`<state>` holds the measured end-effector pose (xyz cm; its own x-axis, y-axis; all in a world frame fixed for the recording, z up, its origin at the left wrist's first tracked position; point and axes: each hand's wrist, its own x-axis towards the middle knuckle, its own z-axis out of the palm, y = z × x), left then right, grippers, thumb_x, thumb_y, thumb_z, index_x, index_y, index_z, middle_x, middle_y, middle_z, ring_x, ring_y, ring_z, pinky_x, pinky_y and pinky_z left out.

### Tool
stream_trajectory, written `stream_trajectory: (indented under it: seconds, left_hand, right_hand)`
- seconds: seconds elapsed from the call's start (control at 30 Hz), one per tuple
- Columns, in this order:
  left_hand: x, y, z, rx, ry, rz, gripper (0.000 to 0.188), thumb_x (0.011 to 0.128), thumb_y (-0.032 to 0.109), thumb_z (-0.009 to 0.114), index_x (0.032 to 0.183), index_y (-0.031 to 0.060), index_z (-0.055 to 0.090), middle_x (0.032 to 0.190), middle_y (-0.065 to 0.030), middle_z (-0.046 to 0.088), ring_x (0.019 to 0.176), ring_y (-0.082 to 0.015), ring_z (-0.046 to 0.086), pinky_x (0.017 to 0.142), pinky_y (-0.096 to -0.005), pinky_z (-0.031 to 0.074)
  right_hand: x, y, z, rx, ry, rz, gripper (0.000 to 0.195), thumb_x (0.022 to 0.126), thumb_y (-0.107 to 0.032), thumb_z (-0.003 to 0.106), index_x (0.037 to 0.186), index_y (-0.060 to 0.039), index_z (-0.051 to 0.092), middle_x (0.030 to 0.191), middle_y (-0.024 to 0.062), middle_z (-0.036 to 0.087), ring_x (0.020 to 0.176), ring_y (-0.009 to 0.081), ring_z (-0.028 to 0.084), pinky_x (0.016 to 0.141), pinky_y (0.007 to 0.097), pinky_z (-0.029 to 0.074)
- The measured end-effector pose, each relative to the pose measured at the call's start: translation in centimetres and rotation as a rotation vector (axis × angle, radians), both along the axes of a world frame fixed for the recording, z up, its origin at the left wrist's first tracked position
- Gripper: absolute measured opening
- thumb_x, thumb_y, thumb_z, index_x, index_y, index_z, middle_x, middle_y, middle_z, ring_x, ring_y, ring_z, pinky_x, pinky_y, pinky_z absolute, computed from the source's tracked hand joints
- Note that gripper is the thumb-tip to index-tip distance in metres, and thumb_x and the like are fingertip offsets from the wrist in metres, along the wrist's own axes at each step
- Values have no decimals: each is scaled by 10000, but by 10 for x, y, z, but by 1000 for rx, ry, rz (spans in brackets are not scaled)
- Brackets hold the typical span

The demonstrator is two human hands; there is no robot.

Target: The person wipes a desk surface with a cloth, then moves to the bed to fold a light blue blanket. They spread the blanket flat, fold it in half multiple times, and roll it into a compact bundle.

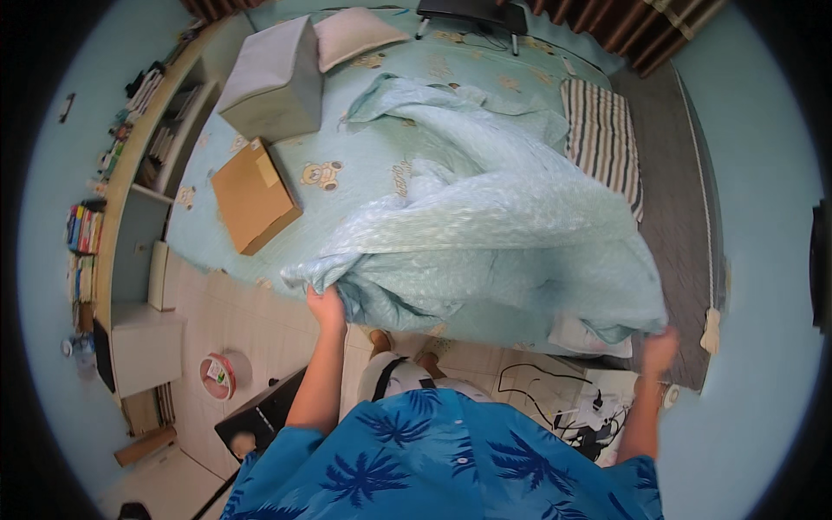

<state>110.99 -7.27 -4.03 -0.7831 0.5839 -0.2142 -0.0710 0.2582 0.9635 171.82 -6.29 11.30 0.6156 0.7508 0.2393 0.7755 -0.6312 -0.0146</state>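
A pale green quilt [494,214] lies bunched and partly raised across the near right half of the bed [286,221]. My left hand [326,308] grips its near left corner, just past the mattress edge. At the far right, my right hand [660,351] is blurred and closed on the quilt's near right corner. Between both hands the cloth hangs in loose folds, hiding part of the bear-print sheet [322,175]. A white pillow [585,337] shows partly under the quilt near my right hand.
On the bed stand a cardboard box [253,195], a grey fabric storage cube [276,84], a pink cushion [357,36], a striped pillow [601,136] and a black folding table [474,16]. Cables [595,416] tangle at lower right; a bucket [220,377] is on the floor.
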Motion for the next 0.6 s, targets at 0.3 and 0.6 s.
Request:
stream_trajectory:
  seconds: [0.3, 0.6]
  left_hand:
    - [98, -122, 103, -133, 640, -1313, 276, 597, 38, 661, 867, 84, 624, 770, -154, 618, 737, -371, 607, 639, -408, 497]
    - [-3, -257, 30, -764, 695, -995, 402, 625, 117, 684, 982, 94, 498, 931, -137, 589, 797, -378, 599, 670, -464, 481]
  right_hand:
    - [-320, 22, -120, -292, 2337, -208, 613, 878, -434, 555, 1278, 13, 429, 1228, 164, 529, 1108, 286, 533, 896, 413, 460]
    - [-260, -164, -221, -184, 1786, -625, 364, 894, -164, 525, 1229, -32, 471, 1150, 182, 550, 963, 327, 605, 728, 487, 552]
